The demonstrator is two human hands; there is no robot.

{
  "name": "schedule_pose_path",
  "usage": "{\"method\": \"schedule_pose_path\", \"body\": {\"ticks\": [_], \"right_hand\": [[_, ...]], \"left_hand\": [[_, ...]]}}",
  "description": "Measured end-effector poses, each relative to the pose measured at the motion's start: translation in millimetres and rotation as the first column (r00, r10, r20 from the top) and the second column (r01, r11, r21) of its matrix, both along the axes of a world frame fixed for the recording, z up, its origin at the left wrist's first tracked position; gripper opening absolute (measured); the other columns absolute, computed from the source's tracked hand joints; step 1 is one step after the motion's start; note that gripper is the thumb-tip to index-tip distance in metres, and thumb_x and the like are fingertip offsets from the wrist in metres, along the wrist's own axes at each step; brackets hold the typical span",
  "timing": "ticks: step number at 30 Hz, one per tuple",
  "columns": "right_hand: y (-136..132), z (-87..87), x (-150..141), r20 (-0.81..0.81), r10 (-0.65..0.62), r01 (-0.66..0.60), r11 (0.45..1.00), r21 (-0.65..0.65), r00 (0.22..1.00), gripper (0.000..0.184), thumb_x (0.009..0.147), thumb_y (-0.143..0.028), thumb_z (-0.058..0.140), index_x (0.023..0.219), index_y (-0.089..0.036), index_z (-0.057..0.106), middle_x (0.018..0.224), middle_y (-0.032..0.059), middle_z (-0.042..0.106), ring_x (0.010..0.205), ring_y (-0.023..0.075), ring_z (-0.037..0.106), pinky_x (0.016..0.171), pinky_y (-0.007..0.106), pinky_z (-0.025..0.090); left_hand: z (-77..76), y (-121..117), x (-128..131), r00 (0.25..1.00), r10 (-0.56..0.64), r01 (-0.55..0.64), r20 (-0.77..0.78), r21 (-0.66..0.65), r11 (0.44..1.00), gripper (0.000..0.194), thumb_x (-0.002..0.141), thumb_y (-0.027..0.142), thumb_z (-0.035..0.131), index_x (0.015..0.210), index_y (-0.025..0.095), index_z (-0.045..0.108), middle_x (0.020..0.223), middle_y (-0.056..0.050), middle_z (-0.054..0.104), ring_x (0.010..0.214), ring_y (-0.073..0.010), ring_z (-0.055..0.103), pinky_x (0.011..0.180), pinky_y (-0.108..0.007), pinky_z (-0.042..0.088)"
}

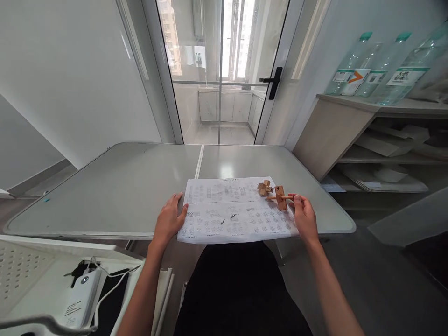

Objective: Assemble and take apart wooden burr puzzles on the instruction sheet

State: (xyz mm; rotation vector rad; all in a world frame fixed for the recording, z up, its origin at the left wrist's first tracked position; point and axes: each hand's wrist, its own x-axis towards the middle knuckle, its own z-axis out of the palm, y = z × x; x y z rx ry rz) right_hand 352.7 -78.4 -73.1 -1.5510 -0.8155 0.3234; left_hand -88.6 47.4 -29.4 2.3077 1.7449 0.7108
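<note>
A large printed paper sheet [224, 210] with rows of small diagrams lies on the table, its front edge hanging over the table's front edge. My left hand [170, 217] rests at the sheet's left edge, fingers stretched forward and thumb touching the paper. My right hand [305, 217] pinches the right end of a thin wooden stick [289, 197] between thumb and fingers. That stick runs through a flat brown wooden piece [281, 198] with dark marks, standing near the sheet's right side. Just left of it sits an interlocking wooden burr puzzle [265, 187].
The pale folding table [150, 186] has a centre seam and metal rim. At lower left, a white cart tray [38, 275] holds keys, a white power bank [82, 296] and cables. Plastic bottles [376, 74] stand on a shelf unit [336, 126] at right. A glass door [220, 84] is ahead.
</note>
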Motion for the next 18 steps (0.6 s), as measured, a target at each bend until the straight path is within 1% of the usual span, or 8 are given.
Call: {"method": "schedule_pose_path", "body": {"ticks": [3,7,9,14,18], "right_hand": [[1.6,-3.1,2.2,-0.027,-0.01,0.009,1.0,-0.027,1.0,0.056,0.095,-0.072,0.054,0.119,-0.024,0.068,0.13,0.01,0.073,0.114,0.0268,0.071,0.103,0.044,0.054],[2.7,-6.0,2.6,-0.047,0.002,-0.002,1.0,0.008,0.999,0.054,0.095,-0.069,0.058,0.123,-0.024,0.065,0.133,0.0103,0.071,0.12,0.028,0.069,0.107,0.046,0.054],[2.7,-7.2,2.7,-0.056,-0.004,0.004,1.0,0.006,0.998,0.054,0.094,-0.069,0.059,0.123,-0.024,0.064,0.134,0.0104,0.071,0.122,0.0288,0.068,0.109,0.047,0.053],[0.8,-8.0,3.5,-0.045,-0.01,0.007,0.999,-0.05,0.999,0.052,0.094,-0.068,0.058,0.125,-0.026,0.064,0.136,0.0092,0.07,0.124,0.0303,0.068,0.108,0.049,0.053],[0.8,-6.7,3.4,-0.042,-0.02,0.018,0.999,-0.037,0.999,0.051,0.095,-0.067,0.058,0.125,-0.026,0.064,0.136,0.0093,0.07,0.122,0.0299,0.068,0.108,0.048,0.054]], "left_hand": [[2.1,-1.8,0.6,1.0,-0.008,0.008,-0.004,-0.007,1.0,0.055,0.105,0.044,0.045,0.152,0.017,0.05,0.159,-0.016,0.053,0.153,-0.0315,0.045,0.122,-0.05,0.042],[3.3,-3.3,0.6,1.0,-0.029,0.029,-0.001,-0.002,1.0,0.054,0.105,0.043,0.045,0.152,0.017,0.051,0.159,-0.015,0.054,0.154,-0.0301,0.043,0.123,-0.049,0.04],[3.8,-4.0,1.1,1.0,-0.028,0.028,-0.004,-0.005,1.0,0.054,0.105,0.043,0.044,0.152,0.017,0.05,0.159,-0.015,0.053,0.154,-0.0304,0.042,0.122,-0.05,0.041],[5.1,-6.7,3.1,1.0,-0.017,0.017,-0.019,-0.001,1.0,0.053,0.106,0.043,0.044,0.153,0.017,0.05,0.16,-0.014,0.053,0.155,-0.0309,0.042,0.123,-0.05,0.04],[5.5,-8.4,4.4,1.0,-0.018,0.018,-0.022,0.007,1.0,0.052,0.107,0.041,0.043,0.152,0.017,0.051,0.158,-0.015,0.054,0.154,-0.0309,0.042,0.122,-0.05,0.041]]}}
